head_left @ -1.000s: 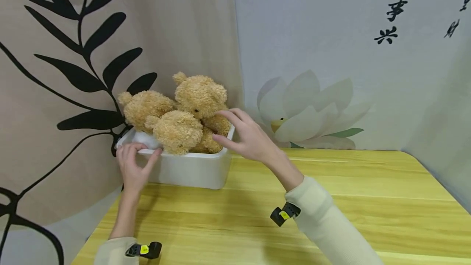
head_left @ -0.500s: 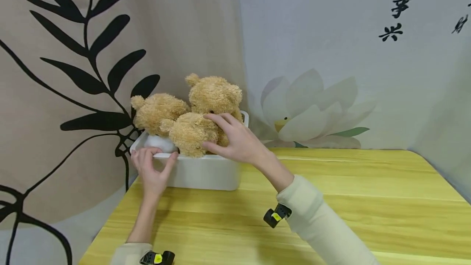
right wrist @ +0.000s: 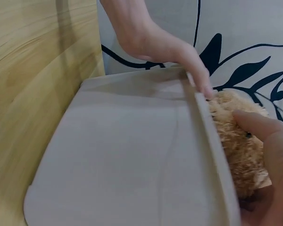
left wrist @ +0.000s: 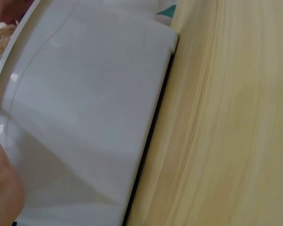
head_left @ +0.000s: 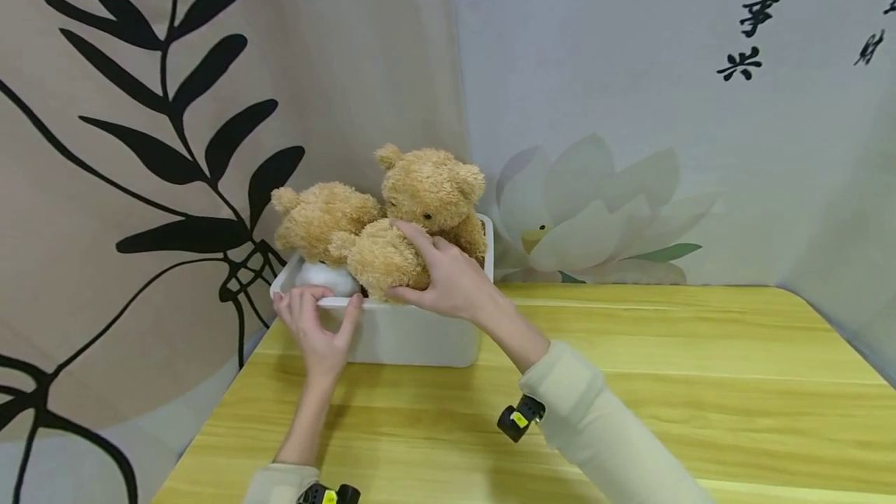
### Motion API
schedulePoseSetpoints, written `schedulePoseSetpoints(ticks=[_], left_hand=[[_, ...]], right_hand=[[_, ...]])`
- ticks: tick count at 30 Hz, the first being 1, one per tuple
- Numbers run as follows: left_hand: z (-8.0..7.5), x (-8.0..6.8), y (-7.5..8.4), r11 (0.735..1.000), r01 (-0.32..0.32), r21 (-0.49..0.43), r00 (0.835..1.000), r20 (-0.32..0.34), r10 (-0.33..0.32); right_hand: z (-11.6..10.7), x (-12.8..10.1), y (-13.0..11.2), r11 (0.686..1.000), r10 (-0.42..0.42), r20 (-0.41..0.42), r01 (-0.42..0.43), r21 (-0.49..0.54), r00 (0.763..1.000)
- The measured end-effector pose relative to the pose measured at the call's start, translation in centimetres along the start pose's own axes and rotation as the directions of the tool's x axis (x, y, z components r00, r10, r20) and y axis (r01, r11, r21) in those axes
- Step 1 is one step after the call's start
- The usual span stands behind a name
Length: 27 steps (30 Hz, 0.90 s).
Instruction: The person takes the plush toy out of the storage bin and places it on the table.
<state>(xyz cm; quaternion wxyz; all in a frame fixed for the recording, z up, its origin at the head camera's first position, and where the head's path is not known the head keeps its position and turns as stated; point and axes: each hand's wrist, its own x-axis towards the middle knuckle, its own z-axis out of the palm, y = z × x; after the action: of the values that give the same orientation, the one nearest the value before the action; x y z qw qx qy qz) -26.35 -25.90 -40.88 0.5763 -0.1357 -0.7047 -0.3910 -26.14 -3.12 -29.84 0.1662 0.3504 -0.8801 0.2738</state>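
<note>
A white plastic bin (head_left: 413, 337) stands on the table with several tan plush teddy bears piled in it. My left hand (head_left: 318, 329) grips its front rim near the left corner, the thumb on the near side. My right hand (head_left: 451, 278) holds the front teddy bear (head_left: 385, 259), fingers on top and thumb at the near side. In the right wrist view the thumb presses into the curly fur (right wrist: 233, 136). Behind are a left bear (head_left: 325, 220) and an upright right bear (head_left: 434, 185). Something smooth and white (head_left: 329, 278) lies in the bin's left end; its kind is unclear.
The wooden table (head_left: 665, 379) extends to the right of the bin. Directly behind stand a beige curtain (head_left: 364, 45) with black leaf prints and a pale wall cloth (head_left: 595, 45) with a lotus print and black characters.
The bin has slid right along the table with the bears in it and my left hand on its rim. My right hand has come in from the right onto the front bear.
</note>
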Motion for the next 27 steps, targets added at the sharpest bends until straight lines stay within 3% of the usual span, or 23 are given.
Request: schedulePoseSetpoints(ticks=[5,16,27], left_hand=[[0.4,-0.2,0.3,1.000,-0.013,0.002,1.000,-0.023,0.013],[0.2,-0.4,0.0,1.000,-0.010,0.019,1.000,-0.003,0.010],[0.2,-0.3,-0.8,0.996,-0.068,0.051,0.997,-0.022,0.069]], right_hand=[[0.7,0.1,0.3,1.000,0.026,-0.063,-0.027,-0.012,0.998],[1.4,0.2,-0.3,0.985,0.137,-0.114,-0.122,0.123,0.984],[0.0,-0.2,-1.4,0.984,0.064,-0.216,-0.026,0.178,0.974]])
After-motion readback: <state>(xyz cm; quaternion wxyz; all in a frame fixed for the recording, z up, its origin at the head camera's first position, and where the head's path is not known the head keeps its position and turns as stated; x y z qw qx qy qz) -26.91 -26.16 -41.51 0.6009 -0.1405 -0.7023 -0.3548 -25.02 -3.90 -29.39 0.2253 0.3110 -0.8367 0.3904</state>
